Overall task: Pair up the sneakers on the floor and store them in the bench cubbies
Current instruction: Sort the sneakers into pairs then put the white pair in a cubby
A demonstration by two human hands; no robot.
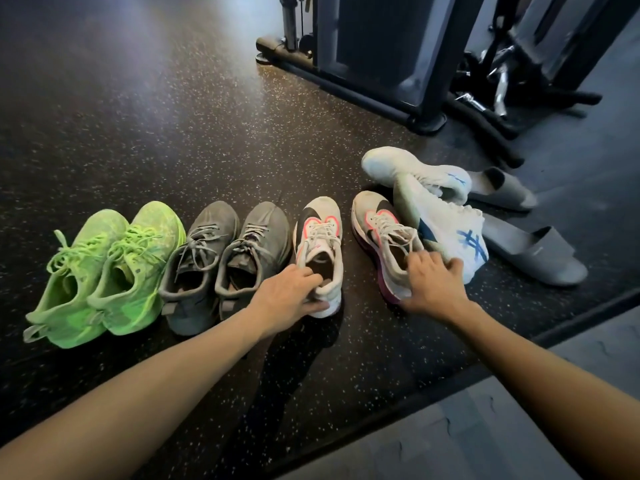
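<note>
1. Head view, progress: two pairs are already lined up side by side on the speckled floor (173,116), toes pointing away: the lime-green sneakers (104,271) at the far left, the grey sneakers (221,258) just beside them.

2. A third pair is being brought together. The left white-and-pink sneaker (320,244) is held at its heel collar by the left hand (289,297), fingers hooked into the opening with the thumb down at the back of the heel. Its mate, the right white-and-pink sneaker (381,233), stands apart across a gap of bare floor, and its heel is covered by the right hand (433,282); the fingers are curled over the collar, though whether a firm grip has been closed cannot be told.

3. Left to sort, by the look of it: the two white sneakers with blue stripes (446,220), which lie heaped, one across the other, touching the shoe under the right hand.

4. Two grey slides (533,251) lie just past that heap, by the gym machine (381,64).

5. No bench or cubbies are seen, so storage is judged not yet begun.

6. Look of the task's shoes: the white-and-pink pair is laced, worn and greyed, with black swooshes and a purple-pink sole edge.
</note>
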